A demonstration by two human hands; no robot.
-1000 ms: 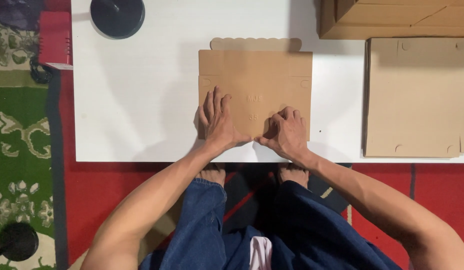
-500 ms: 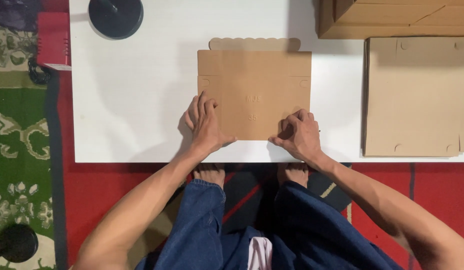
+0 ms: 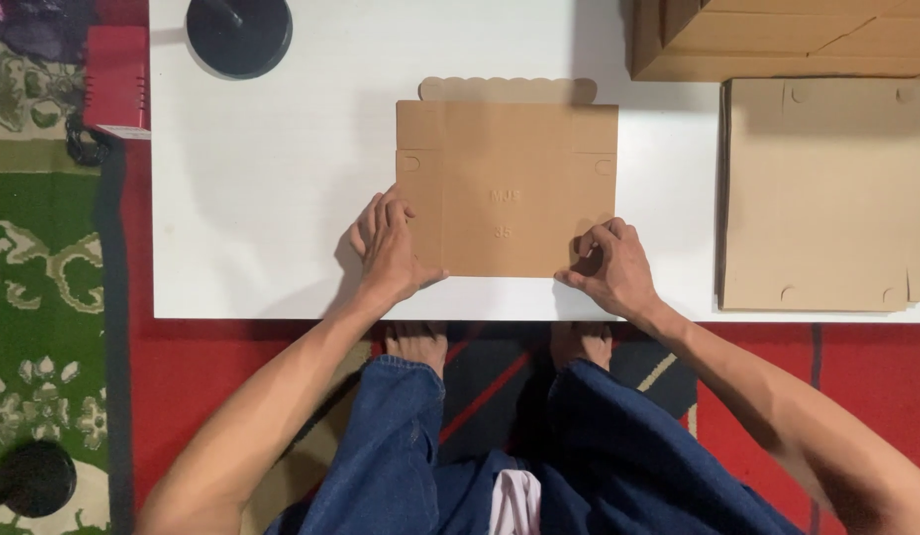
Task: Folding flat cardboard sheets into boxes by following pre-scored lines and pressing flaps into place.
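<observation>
the flat brown cardboard box blank (image 3: 507,188) lies on the white desk (image 3: 272,198), near its front edge and about in the middle. the left hand (image 3: 386,250) rests on the lower left corner of the blank, fingers close together and pressing at the side edge. the right hand (image 3: 613,267) is at the lower right corner, fingers curled, the thumb under or at the bottom edge. neither hand closes fully around the board; both grips are narrow, more a press and a pinch at the edge than a real hold.

what could go wrong, in my judgement: the blank sits close to the front edge of the desk, so a push toward the body could slide it off. if one hand presses harder than the other, the board may turn and a fold may come crooked, or the thin side flap may crease in a wrong place.

the desk surface is smooth and white. a stack of flat cardboard sheets (image 3: 826,193) lies at the right, well apart from the blank, and a larger cardboard box (image 3: 777,35) behind it. a round black base (image 3: 239,35) stands at the far left. below are a red and green patterned carpet (image 3: 44,277), a red box (image 3: 115,79) and the person's blue trousers (image 3: 430,446).
</observation>
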